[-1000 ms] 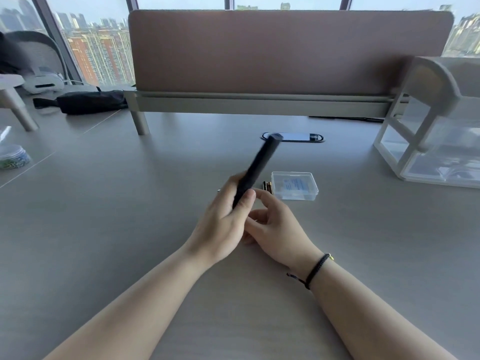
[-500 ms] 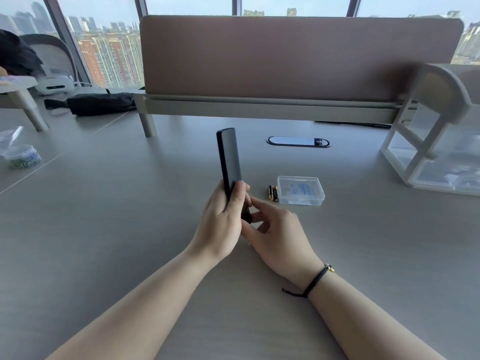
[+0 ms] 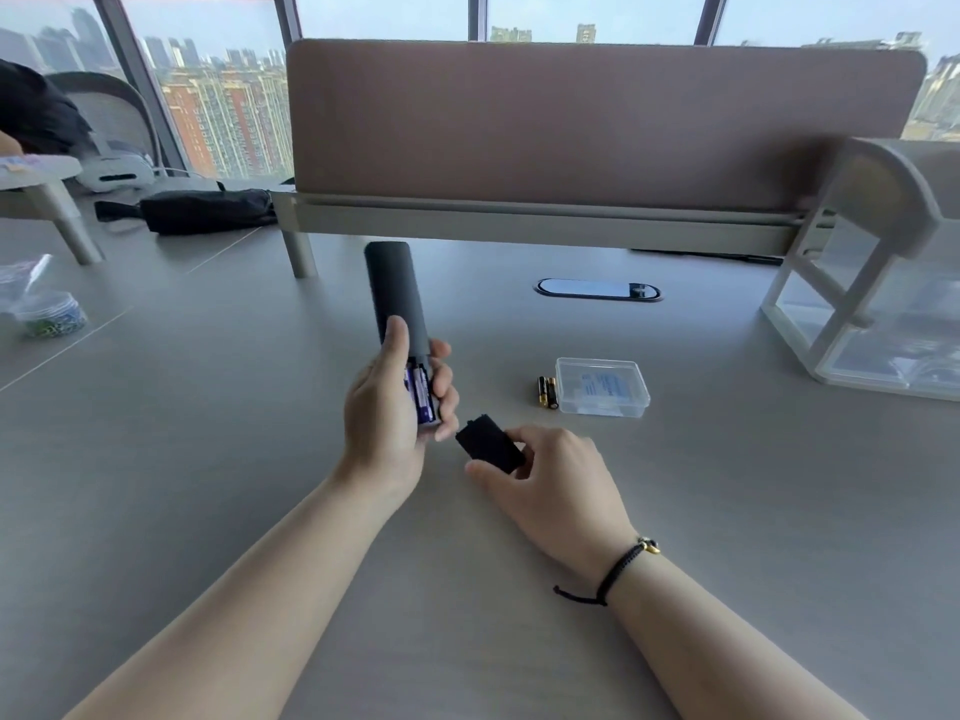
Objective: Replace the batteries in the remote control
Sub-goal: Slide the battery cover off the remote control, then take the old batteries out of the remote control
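The cover (image 3: 491,443), on the remote (image 3: 396,293) half a second ago, is now off, pinched in the right hand (image 3: 556,480). The left hand (image 3: 389,407) grips the remote upright, purple cells (image 3: 422,396) exposed; fingers hide its base. Spare batteries (image 3: 546,391) lie beside a box (image 3: 602,388).

One head-worn wide-angle view looks forward and down along both forearms, close over the counter (image 3: 208,459), facing the divider panel (image 3: 597,122) and windows

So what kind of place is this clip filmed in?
Most likely a high-rise office: a long desk with a fabric divider screen, a cable port, and windows overlooking city towers.
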Motion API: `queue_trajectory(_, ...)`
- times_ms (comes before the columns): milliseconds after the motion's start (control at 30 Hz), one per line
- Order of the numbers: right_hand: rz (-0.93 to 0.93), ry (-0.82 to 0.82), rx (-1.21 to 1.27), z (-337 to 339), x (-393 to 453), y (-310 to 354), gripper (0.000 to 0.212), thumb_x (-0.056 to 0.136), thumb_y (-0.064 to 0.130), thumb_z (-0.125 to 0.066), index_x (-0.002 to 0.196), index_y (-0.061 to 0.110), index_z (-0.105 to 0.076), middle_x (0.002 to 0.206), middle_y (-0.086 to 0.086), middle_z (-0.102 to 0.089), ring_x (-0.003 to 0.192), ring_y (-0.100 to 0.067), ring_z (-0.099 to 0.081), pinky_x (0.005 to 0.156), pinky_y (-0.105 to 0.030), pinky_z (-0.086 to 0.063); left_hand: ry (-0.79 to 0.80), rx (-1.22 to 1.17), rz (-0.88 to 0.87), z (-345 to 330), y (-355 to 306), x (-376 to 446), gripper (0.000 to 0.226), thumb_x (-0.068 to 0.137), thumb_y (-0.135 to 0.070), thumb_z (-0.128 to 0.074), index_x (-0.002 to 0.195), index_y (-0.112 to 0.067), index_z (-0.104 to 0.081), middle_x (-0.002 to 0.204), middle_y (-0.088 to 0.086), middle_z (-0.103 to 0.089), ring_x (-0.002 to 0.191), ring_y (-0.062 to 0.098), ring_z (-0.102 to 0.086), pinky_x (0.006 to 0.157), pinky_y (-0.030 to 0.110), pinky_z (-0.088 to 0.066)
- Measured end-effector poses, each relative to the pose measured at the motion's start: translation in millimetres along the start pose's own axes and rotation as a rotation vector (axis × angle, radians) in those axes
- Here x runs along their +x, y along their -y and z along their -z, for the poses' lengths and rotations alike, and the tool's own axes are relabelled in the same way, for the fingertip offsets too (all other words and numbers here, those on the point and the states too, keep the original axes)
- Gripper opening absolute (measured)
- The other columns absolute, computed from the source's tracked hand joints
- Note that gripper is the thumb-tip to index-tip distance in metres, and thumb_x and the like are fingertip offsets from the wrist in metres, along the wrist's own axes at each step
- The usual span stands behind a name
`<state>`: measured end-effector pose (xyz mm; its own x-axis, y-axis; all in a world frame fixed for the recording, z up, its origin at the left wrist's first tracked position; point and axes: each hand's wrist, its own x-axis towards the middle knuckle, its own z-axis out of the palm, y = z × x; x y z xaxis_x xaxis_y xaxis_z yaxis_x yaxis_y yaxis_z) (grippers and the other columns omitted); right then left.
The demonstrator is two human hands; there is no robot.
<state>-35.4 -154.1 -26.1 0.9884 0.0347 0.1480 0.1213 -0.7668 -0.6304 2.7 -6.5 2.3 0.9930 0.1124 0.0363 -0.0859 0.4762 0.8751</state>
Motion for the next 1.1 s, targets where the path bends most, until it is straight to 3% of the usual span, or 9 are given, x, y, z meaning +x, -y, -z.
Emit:
queue_trajectory(100,0.034,0.036,0.044,0,-1,1,0.045,0.078,0.058,-0.068,0.105,0.023,-0.069,0.074,0.003,-0.071,0.071,-0.014,-0.066,0.069,-0.034,-0.055,0.07,-0.037,0.112,-6,6,-6,0.051,0.097,-0.055,-0.04,0.086,-0.008,-0.056,0.058,0.004,-0.042,0.044,0.018,-0.039,0.04,0.024,-0.023)
queue_trajectory(200,0.107,0.138,0.182,-2,-1,-1,0.033,0.08,0.055,-0.068,0.11,0.041,-0.068,0.079,0.014,-0.072,0.054,0.004,-0.054,0.065,-0.028,-0.049,0.043,-0.058,0.17,-9,9,-7,0.05,0.098,-0.054,-0.04,0.088,-0.008,-0.055,0.058,0.004,-0.042,0.044,0.018,-0.039,0.039,0.024,-0.024)
queue_trajectory(333,0.167,0.213,0.248,0,1,-6,0.025,0.088,0.04,-0.065,0.113,0.047,-0.066,0.093,0.017,-0.077,0.045,-0.001,-0.05,0.059,-0.02,-0.039,0.019,-0.109,0.2,-6,5,-4,0.052,0.097,-0.055,-0.04,0.087,-0.008,-0.057,0.06,0.004,-0.044,0.045,0.019,-0.041,0.038,0.024,-0.026)
queue_trajectory(400,0.18,0.19,0.304,2,3,-6,0.026,0.091,0.032,-0.066,0.109,0.049,-0.064,0.094,0.012,-0.079,0.042,-0.005,-0.044,0.053,-0.015,-0.037,0.021,-0.114,0.202,-5,4,-4,0.053,0.097,-0.056,-0.039,0.089,-0.007,-0.058,0.061,0.004,-0.044,0.046,0.019,-0.041,0.04,0.024,-0.028)
queue_trajectory(467,0.171,0.124,0.376,4,4,-6,0.027,0.091,0.028,-0.067,0.114,0.041,-0.065,0.089,0.006,-0.079,0.042,-0.005,-0.043,0.05,-0.012,-0.034,0.057,-0.107,0.209,-5,4,-5,0.054,0.097,-0.056,-0.037,0.09,-0.007,-0.058,0.061,0.005,-0.045,0.048,0.02,-0.041,0.041,0.025,-0.029)
queue_trajectory(633,0.171,-0.137,0.484,8,7,-5,0.022,0.086,0.03,-0.073,0.103,0.037,-0.062,0.074,0.01,-0.066,0.042,-0.008,-0.042,0.049,-0.021,-0.036,0.157,0.017,0.288,-9,9,-12,0.058,0.097,-0.06,-0.033,0.091,-0.009,-0.061,0.065,0.005,-0.05,0.052,0.02,-0.044,0.047,0.027,-0.036)
queue_trajectory(733,0.223,-0.143,0.389,9,6,-6,0.025,0.081,0.026,-0.077,0.102,0.034,-0.066,0.07,0.013,-0.058,0.05,-0.007,-0.046,0.053,-0.019,-0.037,0.186,0.095,0.344,-13,17,-18,0.056,0.096,-0.062,-0.035,0.085,-0.014,-0.062,0.066,0.005,-0.054,0.056,0.02,-0.048,0.057,0.031,-0.042)
queue_trajectory(867,0.27,-0.152,0.219,7,6,-7,0.022,0.078,0.025,-0.08,0.097,0.029,-0.068,0.072,0.015,-0.056,0.065,0.001,-0.054,0.059,-0.012,-0.033,0.194,0.12,0.401,-14,24,-19,0.053,0.096,-0.059,-0.038,0.079,-0.016,-0.065,0.07,0.005,-0.056,0.059,0.018,-0.051,0.057,0.03,-0.044)
queue_trajectory(1100,0.294,-0.152,0.197,8,6,-8,0.026,0.078,0.024,-0.078,0.102,0.03,-0.071,0.073,0.017,-0.057,0.065,0.002,-0.054,0.059,-0.015,-0.035,0.173,0.151,0.422,-10,31,-16,0.053,0.093,-0.062,-0.043,0.081,-0.015,-0.063,0.074,0.005,-0.055,0.061,0.018,-0.048,0.062,0.033,-0.039)
